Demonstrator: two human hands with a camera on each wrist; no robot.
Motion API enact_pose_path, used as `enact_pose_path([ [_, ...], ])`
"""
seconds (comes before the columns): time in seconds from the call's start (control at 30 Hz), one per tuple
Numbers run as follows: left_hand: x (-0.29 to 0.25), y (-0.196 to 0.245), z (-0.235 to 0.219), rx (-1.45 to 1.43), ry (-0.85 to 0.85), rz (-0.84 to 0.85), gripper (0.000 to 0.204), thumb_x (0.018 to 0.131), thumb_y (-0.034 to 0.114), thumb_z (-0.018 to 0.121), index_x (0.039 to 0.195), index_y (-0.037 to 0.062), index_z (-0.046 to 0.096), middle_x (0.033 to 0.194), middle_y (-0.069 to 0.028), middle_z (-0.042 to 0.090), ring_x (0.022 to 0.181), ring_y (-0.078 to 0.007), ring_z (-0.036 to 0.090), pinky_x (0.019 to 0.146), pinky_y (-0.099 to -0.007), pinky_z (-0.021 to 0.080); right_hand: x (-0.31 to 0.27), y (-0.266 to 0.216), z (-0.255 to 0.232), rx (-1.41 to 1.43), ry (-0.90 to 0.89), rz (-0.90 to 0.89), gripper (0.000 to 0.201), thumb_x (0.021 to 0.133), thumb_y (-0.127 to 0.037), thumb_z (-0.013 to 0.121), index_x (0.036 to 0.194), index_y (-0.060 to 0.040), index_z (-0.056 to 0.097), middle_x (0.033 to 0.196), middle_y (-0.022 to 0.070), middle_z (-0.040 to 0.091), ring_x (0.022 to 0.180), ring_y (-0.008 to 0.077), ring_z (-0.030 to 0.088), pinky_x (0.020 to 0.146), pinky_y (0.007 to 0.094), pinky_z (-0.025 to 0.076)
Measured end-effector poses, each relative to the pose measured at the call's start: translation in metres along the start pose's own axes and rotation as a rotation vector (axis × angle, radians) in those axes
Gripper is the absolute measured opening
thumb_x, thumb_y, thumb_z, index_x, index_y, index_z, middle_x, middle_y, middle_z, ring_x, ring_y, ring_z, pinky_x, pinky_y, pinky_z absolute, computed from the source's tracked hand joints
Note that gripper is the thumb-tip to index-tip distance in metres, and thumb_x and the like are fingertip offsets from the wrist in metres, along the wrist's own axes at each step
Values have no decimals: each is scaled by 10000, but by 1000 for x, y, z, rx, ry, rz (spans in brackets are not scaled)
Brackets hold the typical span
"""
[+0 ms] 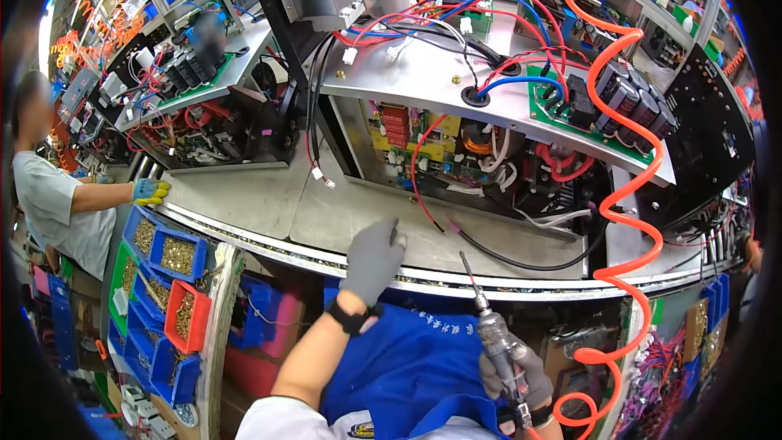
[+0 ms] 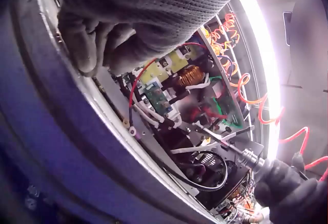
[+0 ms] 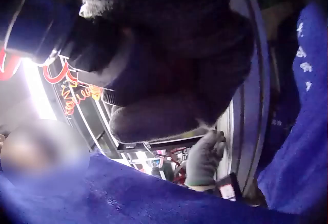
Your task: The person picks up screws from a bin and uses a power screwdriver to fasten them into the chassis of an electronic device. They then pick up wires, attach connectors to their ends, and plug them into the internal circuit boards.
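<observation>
My left hand (image 1: pixel 375 261), in a grey glove, is at the front edge of the metal bench, its fingers loosely bent. In the left wrist view its fingers (image 2: pixel 87 45) come down close to the rail, and nothing shows between them. My right hand (image 1: pixel 521 371), also gloved, grips a power screwdriver (image 1: pixel 498 342) low in front of the blue apron. Its long thin bit points up toward the bench. Beyond both hands stands an open electrical unit (image 1: pixel 489 155) with coils, boards and cables inside. A black cable (image 1: pixel 521 262) and a red wire (image 1: pixel 419 187) trail from it.
A coiled orange air hose (image 1: pixel 627 195) hangs down on the right. Blue bins (image 1: pixel 177 253) and a red bin (image 1: pixel 187 318) of small brass-coloured parts stand at lower left. Another person (image 1: pixel 65 195) works by a similar unit (image 1: pixel 195 90) at far left.
</observation>
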State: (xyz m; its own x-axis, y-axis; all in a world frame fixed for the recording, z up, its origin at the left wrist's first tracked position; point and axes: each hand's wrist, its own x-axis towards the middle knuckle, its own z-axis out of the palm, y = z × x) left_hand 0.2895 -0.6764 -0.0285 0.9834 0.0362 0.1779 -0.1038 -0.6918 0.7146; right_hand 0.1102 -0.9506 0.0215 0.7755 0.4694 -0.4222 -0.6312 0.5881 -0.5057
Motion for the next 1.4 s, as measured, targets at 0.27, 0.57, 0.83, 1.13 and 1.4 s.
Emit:
enact_pose_path([
  [0.27, 78, -19, 47, 424, 5, -77, 285, 821, 325, 638, 771, 54, 709, 739, -201, 670, 684, -382, 653, 584, -489, 499, 17, 26, -46, 33, -138, 107, 508, 858, -468, 593, 1179, -91, 477, 667, 69, 509, 508, 152, 460, 444, 309, 375],
  [0.57, 76, 4, 12, 146, -40, -253, 212, 799, 180, 591, 888, 17, 694, 923, -251, 674, 877, -441, 648, 774, -507, 521, 17, -4, 5, 68, -212, 133, 554, 928, -441, 548, 1365, -116, 452, 853, -12, 518, 662, 102, 456, 561, 254, 373],
  [0.83, 82, -24, 27, 248, 36, -354, 227, 862, 191, 552, 981, 36, 666, 958, -225, 684, 897, -411, 660, 766, -479, 536, 18, 1, -9, 82, -129, 139, 515, 901, -453, 559, 1263, -98, 465, 753, 39, 531, 587, 123, 483, 496, 265, 395],
  [1.13, 58, -10, -12, -60, -122, -235, 294, 874, 251, 625, 930, -35, 658, 778, -183, 679, 659, -261, 668, 594, -364, 516, 9, -3, 0, -26, -71, 64, 681, 808, -439, 653, 1338, -85, 412, 802, 106, 561, 596, 174, 565, 525, 315, 494],
  [1.4, -20, 20, -21, -895, -329, -519, 292, 986, 254, 540, 1072, -8, 634, 777, -28, 622, 580, -56, 536, 501, -192, 429, 14, -1, 18, -148, -93, 127, 699, 816, -447, 672, 1319, -34, 416, 802, 108, 532, 605, 147, 491, 514, 262, 409],
])
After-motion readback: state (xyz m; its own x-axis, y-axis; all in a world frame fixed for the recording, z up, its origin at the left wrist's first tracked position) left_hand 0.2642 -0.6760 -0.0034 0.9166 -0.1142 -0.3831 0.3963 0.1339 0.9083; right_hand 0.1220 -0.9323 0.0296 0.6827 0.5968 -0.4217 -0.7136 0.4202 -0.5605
